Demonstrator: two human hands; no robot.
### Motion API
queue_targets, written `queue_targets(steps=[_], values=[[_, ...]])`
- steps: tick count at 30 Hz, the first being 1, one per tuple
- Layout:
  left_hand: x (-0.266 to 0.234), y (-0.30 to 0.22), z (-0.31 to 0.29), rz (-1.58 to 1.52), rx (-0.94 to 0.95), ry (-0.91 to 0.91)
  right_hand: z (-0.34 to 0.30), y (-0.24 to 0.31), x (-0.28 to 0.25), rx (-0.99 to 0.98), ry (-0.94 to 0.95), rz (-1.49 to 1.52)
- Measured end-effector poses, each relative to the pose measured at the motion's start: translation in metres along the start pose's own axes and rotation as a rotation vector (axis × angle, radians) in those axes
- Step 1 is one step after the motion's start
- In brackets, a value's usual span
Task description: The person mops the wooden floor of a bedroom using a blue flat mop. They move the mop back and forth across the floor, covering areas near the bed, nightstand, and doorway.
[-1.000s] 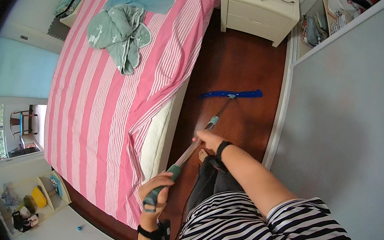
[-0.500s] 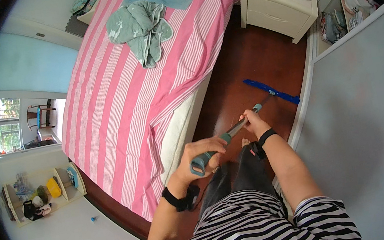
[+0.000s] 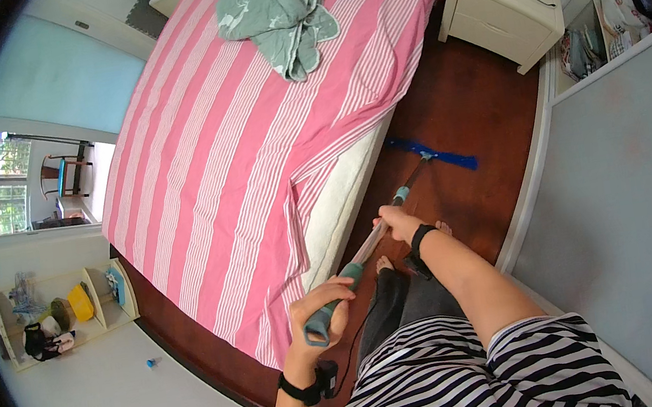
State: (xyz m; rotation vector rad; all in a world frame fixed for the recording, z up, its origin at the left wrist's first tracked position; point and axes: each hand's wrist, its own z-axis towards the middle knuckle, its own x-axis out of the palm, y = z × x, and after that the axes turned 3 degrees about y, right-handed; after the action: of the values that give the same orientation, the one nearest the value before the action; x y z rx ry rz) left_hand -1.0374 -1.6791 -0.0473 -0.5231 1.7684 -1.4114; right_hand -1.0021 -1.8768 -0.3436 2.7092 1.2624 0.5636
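Observation:
A flat mop with a long blue head (image 3: 450,159) lies against the dark red floor beside the bed. Its grey-green and silver pole (image 3: 368,245) slants up toward me. Around the thick green grip at the pole's top end, my left hand (image 3: 325,302) is closed. Farther down, my right hand (image 3: 398,223) wraps the silver part of the pole, just above a green collar. The left end of the mop head is close to the bed's side. My bare feet (image 3: 385,264) stand behind the head.
The bed (image 3: 230,175) with a pink striped sheet and a crumpled green blanket (image 3: 280,22) runs along the left. A cream nightstand (image 3: 496,17) stands at the far right. A pale sliding door (image 3: 628,161) and baseboard border the right; a corner shelf (image 3: 67,319) is at left.
The mop head has moved left, from near the right baseboard toward the bed. Both hands have swung left with the pole, keeping their hold. The view has shifted slightly.

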Motion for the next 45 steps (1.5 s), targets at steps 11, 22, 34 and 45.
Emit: queue_targets(steps=[11,22,34,45], values=[[-0.051,-0.003,-0.085,-0.004,-0.086,-0.258,-0.031,-0.07,0.094,0.08,0.107,-0.153],[0.02,0.002,-0.054,-0.071,-0.008,-0.196,-0.05,-0.024,0.008,0.017,0.056,-0.046],[0.141,-0.025,0.091,0.009,0.265,0.328,-0.04,0.037,-0.192,-0.222,-0.085,0.348],[0.123,-0.057,0.054,0.017,0.335,0.525,-0.035,-0.019,-0.179,-0.147,0.063,0.616]])
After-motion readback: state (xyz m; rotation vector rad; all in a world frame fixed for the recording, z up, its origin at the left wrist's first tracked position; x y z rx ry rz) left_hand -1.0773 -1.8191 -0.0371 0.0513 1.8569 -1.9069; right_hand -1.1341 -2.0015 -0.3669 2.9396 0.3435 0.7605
